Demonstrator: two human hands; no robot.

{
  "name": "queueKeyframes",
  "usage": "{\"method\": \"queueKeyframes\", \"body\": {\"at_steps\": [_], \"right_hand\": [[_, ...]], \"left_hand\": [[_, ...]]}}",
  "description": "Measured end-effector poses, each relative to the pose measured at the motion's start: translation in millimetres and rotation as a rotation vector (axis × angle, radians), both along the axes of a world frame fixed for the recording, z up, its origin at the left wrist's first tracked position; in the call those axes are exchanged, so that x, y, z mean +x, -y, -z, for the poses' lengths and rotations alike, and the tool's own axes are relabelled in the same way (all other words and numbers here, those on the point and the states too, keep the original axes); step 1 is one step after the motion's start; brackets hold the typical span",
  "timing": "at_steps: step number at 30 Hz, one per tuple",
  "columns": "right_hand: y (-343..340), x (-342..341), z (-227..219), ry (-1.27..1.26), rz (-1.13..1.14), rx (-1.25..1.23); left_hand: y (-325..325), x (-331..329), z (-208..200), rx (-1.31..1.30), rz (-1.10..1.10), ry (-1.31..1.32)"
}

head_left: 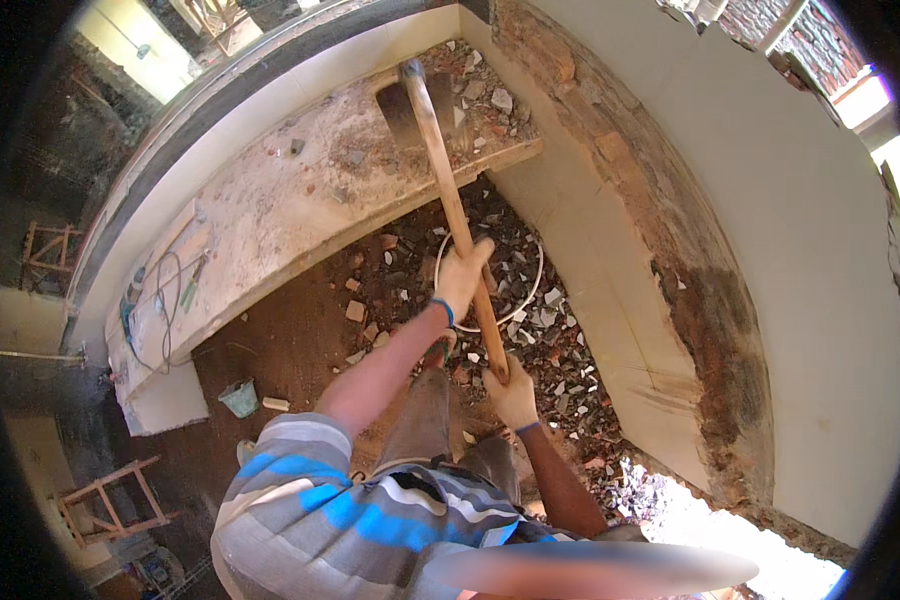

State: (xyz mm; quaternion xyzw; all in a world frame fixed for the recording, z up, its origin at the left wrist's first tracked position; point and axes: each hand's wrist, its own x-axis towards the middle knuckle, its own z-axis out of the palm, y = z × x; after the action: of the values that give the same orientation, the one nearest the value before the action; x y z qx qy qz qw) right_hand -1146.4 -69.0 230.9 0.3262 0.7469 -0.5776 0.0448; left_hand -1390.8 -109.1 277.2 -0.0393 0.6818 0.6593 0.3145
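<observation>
Held the hoe [448, 190] with the right hand [513, 395] wrapped round the low end and the left hand [460, 282] wrapped round the middle. Might have slipped on the loose broken bits [562, 375] underfoot. Might have bumped the round white rim [542, 268] by swinging low. Had the wide blade [400, 112] over the far end of the counter [270, 230], touching or not, could not tell. Might have flung the pale chips [502, 100] there by pulling too hard

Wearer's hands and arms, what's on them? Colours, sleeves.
Left hand and right hand: pale gloves with narrow blue cuffs. Forearms bare. Left sleeve: short, striped in grey, blue and whitish.
</observation>
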Motion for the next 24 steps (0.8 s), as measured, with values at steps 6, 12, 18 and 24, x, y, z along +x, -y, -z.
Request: {"method": "queueKeyframes", "body": {"at_steps": [6, 12, 18, 24], "right_hand": [[-40, -196, 19, -0.252, 0.07, 0.18], [-110, -326, 28, -0.193, 0.084, -0.006], [-138, -398, 52, -0.219, 0.173, 0.092], [-119, -380, 39, -0.252, 0.185, 0.184]], "left_hand": [[-52, -198, 9, 0.136, 0.04, 0.008], [-136, -331, 52, -0.036, -0.108, -0.496], [-181, -373, 110, -0.503, -0.033, -0.755], [-175, -365, 105, -0.635, 0.139, -0.647]]}}
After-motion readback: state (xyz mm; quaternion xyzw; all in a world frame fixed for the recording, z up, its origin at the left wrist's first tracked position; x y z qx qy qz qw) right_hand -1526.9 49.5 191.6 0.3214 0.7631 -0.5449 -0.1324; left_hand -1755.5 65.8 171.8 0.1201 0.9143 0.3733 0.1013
